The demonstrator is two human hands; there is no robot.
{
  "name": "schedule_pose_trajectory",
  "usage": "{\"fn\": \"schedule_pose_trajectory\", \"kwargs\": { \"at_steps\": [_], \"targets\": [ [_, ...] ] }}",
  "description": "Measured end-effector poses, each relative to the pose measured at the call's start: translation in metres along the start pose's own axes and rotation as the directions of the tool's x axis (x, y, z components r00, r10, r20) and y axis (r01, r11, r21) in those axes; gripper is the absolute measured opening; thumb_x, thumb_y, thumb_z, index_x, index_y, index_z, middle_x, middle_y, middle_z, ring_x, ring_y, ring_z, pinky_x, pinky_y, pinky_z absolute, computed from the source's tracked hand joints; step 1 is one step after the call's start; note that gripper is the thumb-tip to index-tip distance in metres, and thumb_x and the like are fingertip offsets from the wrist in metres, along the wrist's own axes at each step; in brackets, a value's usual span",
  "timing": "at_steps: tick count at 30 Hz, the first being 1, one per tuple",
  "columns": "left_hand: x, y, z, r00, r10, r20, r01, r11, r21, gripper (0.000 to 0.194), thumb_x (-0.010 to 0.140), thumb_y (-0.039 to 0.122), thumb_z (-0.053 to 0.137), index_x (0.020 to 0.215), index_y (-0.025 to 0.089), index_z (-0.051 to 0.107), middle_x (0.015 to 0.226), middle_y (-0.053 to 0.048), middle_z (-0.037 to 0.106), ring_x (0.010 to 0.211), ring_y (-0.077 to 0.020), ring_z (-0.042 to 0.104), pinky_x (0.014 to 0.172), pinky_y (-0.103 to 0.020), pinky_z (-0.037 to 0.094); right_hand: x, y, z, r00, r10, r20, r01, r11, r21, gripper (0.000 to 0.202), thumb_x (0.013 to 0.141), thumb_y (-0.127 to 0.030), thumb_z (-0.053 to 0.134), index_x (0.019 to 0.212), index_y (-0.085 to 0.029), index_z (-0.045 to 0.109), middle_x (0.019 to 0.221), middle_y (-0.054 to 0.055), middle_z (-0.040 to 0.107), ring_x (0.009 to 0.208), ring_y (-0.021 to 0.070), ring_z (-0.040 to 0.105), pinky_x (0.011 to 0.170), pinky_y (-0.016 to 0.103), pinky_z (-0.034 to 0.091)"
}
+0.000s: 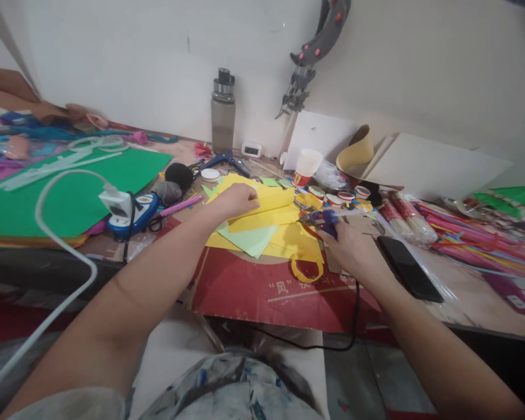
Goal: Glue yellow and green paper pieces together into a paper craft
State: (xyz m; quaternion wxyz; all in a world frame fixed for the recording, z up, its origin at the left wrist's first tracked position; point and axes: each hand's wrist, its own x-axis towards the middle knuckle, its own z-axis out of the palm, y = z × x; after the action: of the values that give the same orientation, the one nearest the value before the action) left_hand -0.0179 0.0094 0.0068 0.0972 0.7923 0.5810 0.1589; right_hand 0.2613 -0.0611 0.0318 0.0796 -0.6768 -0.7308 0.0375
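My left hand (238, 199) is closed on a folded yellow sheet (273, 201), pressing it near its left end. In my right hand (341, 236) is a pair of scissors (317, 219) with blue-purple handles, its blades pointing left at the sheet's right edge. The blades are blurred, so I cannot tell how far apart they are. Under the sheet lie more yellow pieces and a pale green sheet (254, 239). A yellow ring-shaped piece (307, 268) rests on the red board (245, 291) near my right hand.
A water bottle (223, 114) and small clock (251, 150) stand by the wall. Green sheets (126, 186) and a blue power socket (133, 216) with cables lie left. To the right are a black phone (409, 268), a paper cup (307, 167) and pink pipe cleaners (476, 233).
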Motion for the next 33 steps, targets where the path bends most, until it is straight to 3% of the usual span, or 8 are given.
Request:
{"fn": "schedule_pose_trajectory", "kwargs": {
  "at_steps": [5, 10, 17, 19, 21, 23, 26, 33],
  "targets": [
    [0.000, 0.000, 0.000, 1.000, -0.005, -0.009, 0.005, 1.000, -0.006, 0.024, 0.080, 0.033, 0.056, 0.080, 0.017, 0.074, 0.082, -0.005, 0.074, 0.076, -0.0175, 0.063, 0.063, -0.027, 0.037, 0.003, -0.004, -0.005, 1.000, 0.005, 0.018, -0.005, 1.000, -0.003, 0.032, 0.096, -0.033, 0.050, 0.113, -0.009, 0.064, 0.111, 0.022, 0.070, 0.102, 0.0312, 0.067, 0.081, 0.034, 0.046],
    [-0.002, 0.003, -0.002, 1.000, -0.015, 0.005, 0.015, 1.000, 0.009, 0.024, 0.080, 0.033, 0.055, 0.080, 0.018, 0.074, 0.083, -0.005, 0.074, 0.077, -0.0173, 0.063, 0.063, -0.026, 0.037, 0.030, -0.012, 0.010, 0.999, -0.034, -0.010, 0.034, 0.999, 0.042, 0.032, 0.095, -0.032, 0.049, 0.110, -0.008, 0.064, 0.108, 0.022, 0.071, 0.100, 0.0310, 0.067, 0.078, 0.034, 0.046],
    [-0.002, 0.004, -0.006, 1.000, 0.020, 0.000, -0.020, 0.999, 0.044, 0.026, 0.081, 0.032, 0.052, 0.081, 0.017, 0.074, 0.084, -0.005, 0.074, 0.078, -0.0184, 0.062, 0.065, -0.027, 0.038, 0.039, -0.001, 0.023, 0.993, -0.052, -0.104, 0.079, 0.958, 0.274, 0.027, 0.091, -0.036, 0.054, 0.101, -0.014, 0.066, 0.099, 0.014, 0.072, 0.089, 0.0245, 0.066, 0.074, 0.031, 0.046],
    [-0.002, 0.003, -0.006, 0.999, 0.002, -0.037, -0.001, 0.999, 0.037, 0.026, 0.082, 0.032, 0.052, 0.083, 0.017, 0.074, 0.087, -0.006, 0.075, 0.081, -0.0189, 0.063, 0.067, -0.027, 0.039, 0.035, 0.014, 0.026, 0.994, -0.025, -0.108, 0.070, 0.895, 0.441, 0.029, 0.089, -0.040, 0.056, 0.098, -0.015, 0.066, 0.092, 0.010, 0.071, 0.081, 0.0218, 0.064, 0.071, 0.030, 0.046],
    [-0.002, 0.002, -0.005, 0.998, -0.018, -0.058, 0.019, 0.999, 0.028, 0.026, 0.082, 0.032, 0.053, 0.085, 0.018, 0.074, 0.091, -0.006, 0.076, 0.084, -0.0186, 0.064, 0.067, -0.027, 0.039, 0.032, 0.030, 0.030, 0.997, 0.023, -0.070, 0.026, 0.772, 0.636, 0.029, 0.085, -0.046, 0.060, 0.089, -0.017, 0.064, 0.079, 0.005, 0.068, 0.069, 0.0178, 0.060, 0.064, 0.028, 0.046],
    [-0.002, 0.001, -0.004, 0.999, -0.015, -0.050, 0.017, 0.999, 0.032, 0.025, 0.082, 0.032, 0.054, 0.085, 0.018, 0.074, 0.091, -0.005, 0.076, 0.084, -0.0181, 0.064, 0.066, -0.026, 0.039, 0.030, 0.044, 0.033, 0.994, 0.104, -0.036, -0.032, 0.588, 0.808, 0.032, 0.081, -0.051, 0.064, 0.078, -0.019, 0.059, 0.064, 0.000, 0.060, 0.057, 0.0141, 0.054, 0.056, 0.026, 0.045],
    [-0.003, 0.001, -0.003, 1.000, -0.002, -0.016, 0.002, 0.999, 0.049, 0.024, 0.082, 0.032, 0.054, 0.084, 0.018, 0.074, 0.091, -0.005, 0.076, 0.082, -0.0178, 0.064, 0.065, -0.026, 0.039, 0.030, 0.059, 0.036, 0.979, 0.200, 0.034, -0.099, 0.327, 0.940, 0.032, 0.076, -0.048, 0.071, 0.075, -0.021, 0.054, 0.059, -0.003, 0.054, 0.049, 0.0111, 0.049, 0.048, 0.023, 0.044],
    [-0.002, 0.000, -0.002, 1.000, -0.007, -0.003, 0.007, 0.998, 0.063, 0.024, 0.081, 0.034, 0.054, 0.084, 0.019, 0.073, 0.090, -0.006, 0.076, 0.083, -0.0181, 0.064, 0.066, -0.026, 0.038, 0.046, 0.083, 0.029, 0.916, 0.279, 0.288, -0.339, 0.158, 0.927, 0.017, 0.085, -0.030, 0.066, 0.079, -0.018, 0.055, 0.060, -0.002, 0.057, 0.046, 0.0077, 0.049, 0.045, 0.019, 0.048]
  ]
}}
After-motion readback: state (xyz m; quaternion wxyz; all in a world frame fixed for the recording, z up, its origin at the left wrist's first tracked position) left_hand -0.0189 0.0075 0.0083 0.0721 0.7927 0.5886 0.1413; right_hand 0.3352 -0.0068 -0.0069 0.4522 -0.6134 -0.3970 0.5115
